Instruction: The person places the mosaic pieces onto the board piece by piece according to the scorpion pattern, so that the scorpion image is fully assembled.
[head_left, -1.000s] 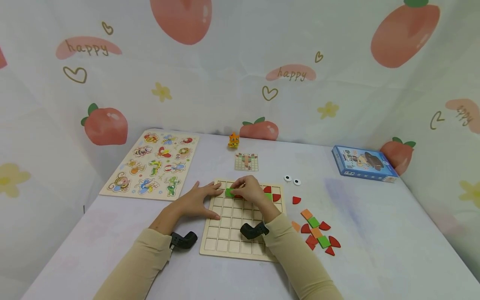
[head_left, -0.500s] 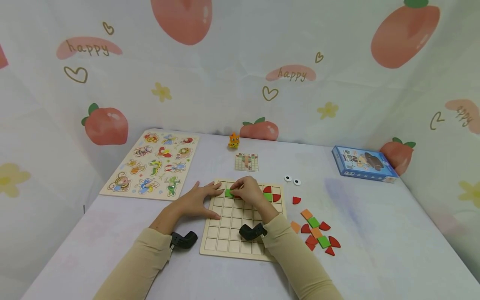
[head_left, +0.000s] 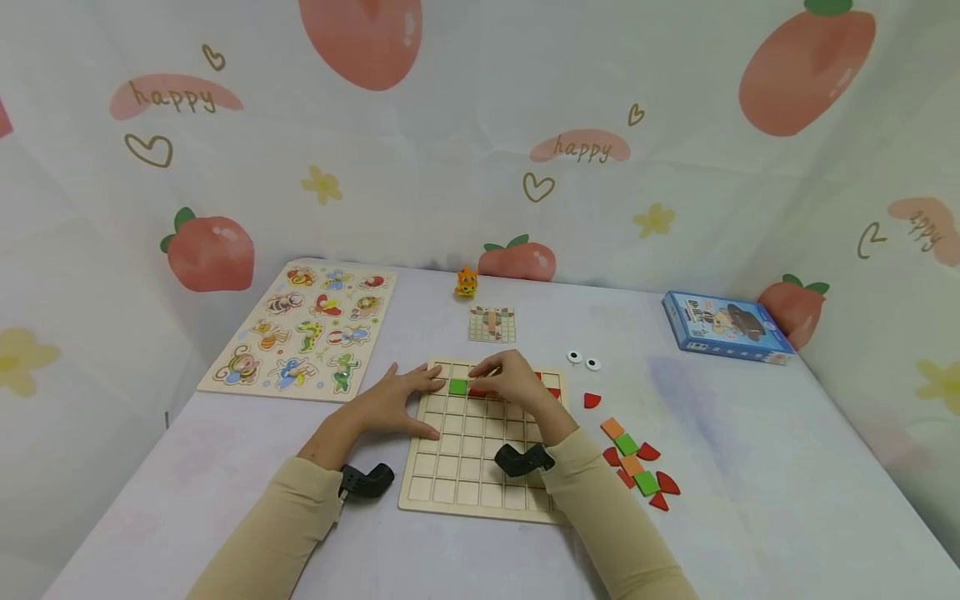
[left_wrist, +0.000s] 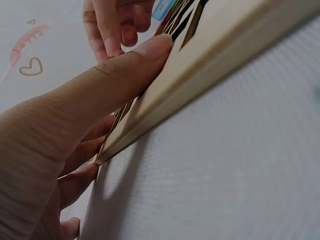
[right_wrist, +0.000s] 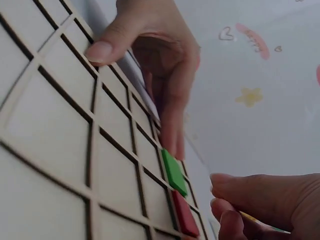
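A pale wooden grid board (head_left: 459, 468) lies in front of me. My left hand (head_left: 390, 402) rests along its left side with fingers and thumb spread; in the left wrist view the thumb lies over the board's edge. A green square tile (head_left: 458, 387) sits in a cell near the upper left corner. Just right of it hovers my right hand (head_left: 513, 385), thumb and forefinger close together with nothing visible between them. In the right wrist view a red tile (right_wrist: 185, 214) sits beside the green one. More red tiles on that row are partly hidden by the right hand.
Loose red, green and orange tiles (head_left: 634, 465) lie right of the board. Two eye discs (head_left: 592, 364) are behind them. Beyond the board are a pattern card (head_left: 492, 325) and an orange figurine (head_left: 467, 282). An insect puzzle (head_left: 300, 333) is left, a blue box (head_left: 726, 326) right.
My right hand has come off the green square tile and shifted slightly right, leaving the tile in its cell uncovered. The left hand stays where it was.
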